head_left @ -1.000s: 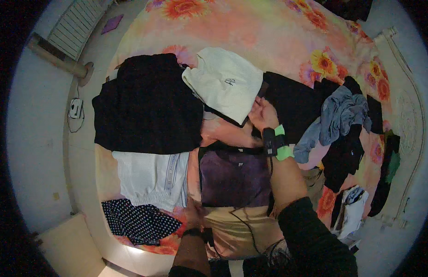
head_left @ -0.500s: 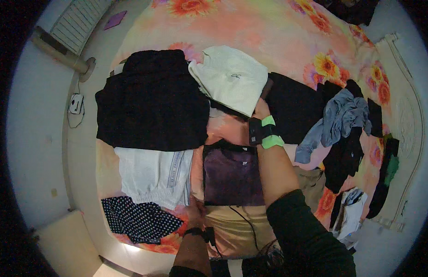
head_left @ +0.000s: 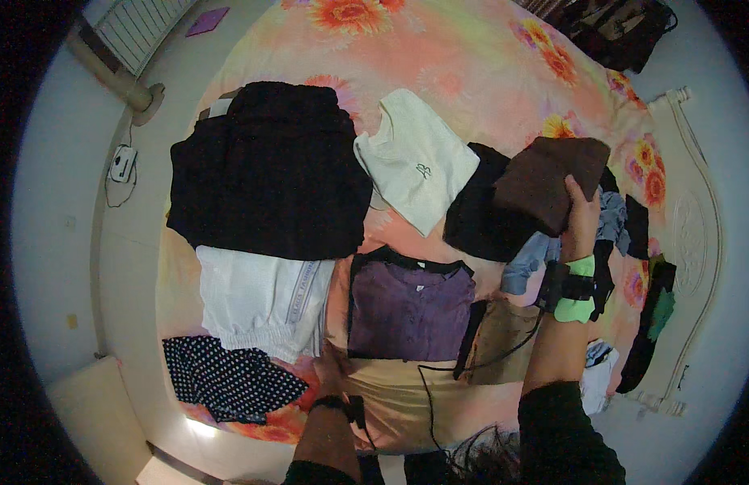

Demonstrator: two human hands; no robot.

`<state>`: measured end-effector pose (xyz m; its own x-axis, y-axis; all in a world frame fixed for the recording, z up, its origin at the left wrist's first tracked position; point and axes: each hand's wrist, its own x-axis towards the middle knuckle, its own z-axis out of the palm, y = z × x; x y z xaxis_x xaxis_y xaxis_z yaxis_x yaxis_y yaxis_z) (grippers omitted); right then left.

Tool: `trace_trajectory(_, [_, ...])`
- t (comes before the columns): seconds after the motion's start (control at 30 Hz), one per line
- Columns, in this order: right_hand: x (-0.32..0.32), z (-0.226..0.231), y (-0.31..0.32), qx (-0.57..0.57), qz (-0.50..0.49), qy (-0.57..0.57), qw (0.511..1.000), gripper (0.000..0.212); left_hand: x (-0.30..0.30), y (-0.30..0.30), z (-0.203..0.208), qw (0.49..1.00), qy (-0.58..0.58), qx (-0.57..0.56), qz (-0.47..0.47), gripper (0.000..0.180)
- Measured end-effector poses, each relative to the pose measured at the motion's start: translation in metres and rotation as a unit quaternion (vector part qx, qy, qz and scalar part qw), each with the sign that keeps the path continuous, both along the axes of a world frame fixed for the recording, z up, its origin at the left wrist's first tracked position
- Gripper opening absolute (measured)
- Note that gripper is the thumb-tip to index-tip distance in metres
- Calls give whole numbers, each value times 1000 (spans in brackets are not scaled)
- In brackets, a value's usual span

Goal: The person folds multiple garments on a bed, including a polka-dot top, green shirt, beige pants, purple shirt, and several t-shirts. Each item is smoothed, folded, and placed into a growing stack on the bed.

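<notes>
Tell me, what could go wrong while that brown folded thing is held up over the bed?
The right hand grips the brown folded garment only at one edge, so it might droop open. It hangs above the black garment and the loose pile of clothes, so if dropped it could land there and get mixed in.

Right hand (head_left: 583,217): green wristband with black strap, cable trailing — dark sleeve. Left hand (head_left: 332,373): black wrist device, dark sleeve.
</notes>
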<state>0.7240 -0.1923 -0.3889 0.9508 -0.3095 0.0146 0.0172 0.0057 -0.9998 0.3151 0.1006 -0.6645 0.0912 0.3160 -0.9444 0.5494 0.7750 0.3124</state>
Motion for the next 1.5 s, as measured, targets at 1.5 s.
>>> trace_trajectory(1.5, [-2, -130, 114, 233, 276, 32, 932, 40, -3, 1, -2, 991, -122, 3, 48, 46])
